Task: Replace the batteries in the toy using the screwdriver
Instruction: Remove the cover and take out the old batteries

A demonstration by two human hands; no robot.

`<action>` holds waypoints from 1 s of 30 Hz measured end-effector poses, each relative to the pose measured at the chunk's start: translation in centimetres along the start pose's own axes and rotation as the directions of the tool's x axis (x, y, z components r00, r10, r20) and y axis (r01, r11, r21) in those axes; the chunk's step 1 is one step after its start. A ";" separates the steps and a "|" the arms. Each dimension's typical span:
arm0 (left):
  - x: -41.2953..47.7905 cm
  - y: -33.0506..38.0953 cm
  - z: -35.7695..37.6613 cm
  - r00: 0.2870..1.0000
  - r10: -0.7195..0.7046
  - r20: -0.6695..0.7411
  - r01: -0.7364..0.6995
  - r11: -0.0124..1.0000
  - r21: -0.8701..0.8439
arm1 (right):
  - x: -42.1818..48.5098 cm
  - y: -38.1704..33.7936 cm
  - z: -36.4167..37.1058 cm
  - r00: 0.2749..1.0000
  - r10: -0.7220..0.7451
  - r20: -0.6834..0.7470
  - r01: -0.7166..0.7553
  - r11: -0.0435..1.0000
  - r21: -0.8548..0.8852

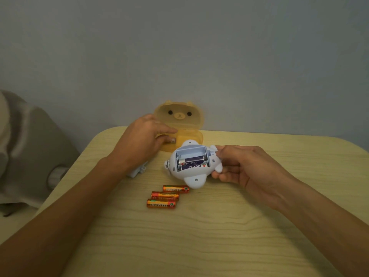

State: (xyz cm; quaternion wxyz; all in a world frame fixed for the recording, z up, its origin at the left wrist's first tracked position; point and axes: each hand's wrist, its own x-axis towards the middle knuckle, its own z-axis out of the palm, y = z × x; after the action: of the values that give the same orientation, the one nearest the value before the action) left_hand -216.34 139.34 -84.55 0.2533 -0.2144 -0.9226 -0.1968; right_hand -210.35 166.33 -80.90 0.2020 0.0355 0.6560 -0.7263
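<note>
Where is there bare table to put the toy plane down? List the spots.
Bare: the near stretch of table, this side of the orange batteries; the far right, beyond the right hand. Crowded: the middle, from the bear box and left hand through the toy plane to the batteries.

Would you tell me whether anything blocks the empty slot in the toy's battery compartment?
Nothing visible does. The compartment of the toy is uncovered and its far slot lies bare. Two purple batteries fill the nearer slots, and the right hand grips the toy's end, clear of the opening.
</note>
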 end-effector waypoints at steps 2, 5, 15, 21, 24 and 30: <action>-0.1 0.1 -0.3 1.000 -0.011 -0.025 0.010 1.000 -0.014 | 0.0 0.1 0.1 1.000 -0.004 0.005 0.004 1.000 0.000; 0.0 1.4 -1.3 0.998 0.009 -0.056 -0.014 0.996 -0.088 | 0.1 0.1 0.2 1.000 -0.013 -0.002 0.013 1.000 -0.002; -1.3 7.3 -3.7 0.957 0.230 0.179 -0.171 0.940 -0.294 | -0.1 0.0 0.2 0.999 -0.033 -0.001 0.033 0.999 -0.022; -1.4 7.6 -3.7 0.943 0.284 0.174 -0.237 0.939 -0.247 | -0.5 -0.1 0.6 0.999 -0.045 0.013 0.046 0.997 -0.067; -1.4 7.8 -3.8 0.938 0.299 0.177 -0.254 0.938 -0.236 | -0.6 0.0 1.0 0.999 -0.035 0.026 0.037 0.998 -0.059; -1.1 8.2 -3.9 0.941 0.306 0.141 -0.256 0.922 -0.289 | -0.6 -0.4 1.5 0.997 -0.033 0.065 0.033 0.999 -0.004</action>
State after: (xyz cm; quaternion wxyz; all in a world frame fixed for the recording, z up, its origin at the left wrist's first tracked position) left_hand -209.96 143.98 -80.00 0.1616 -0.3944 -0.8665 -0.2599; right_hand -209.57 165.06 -80.15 0.2114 0.0004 0.6515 -0.7286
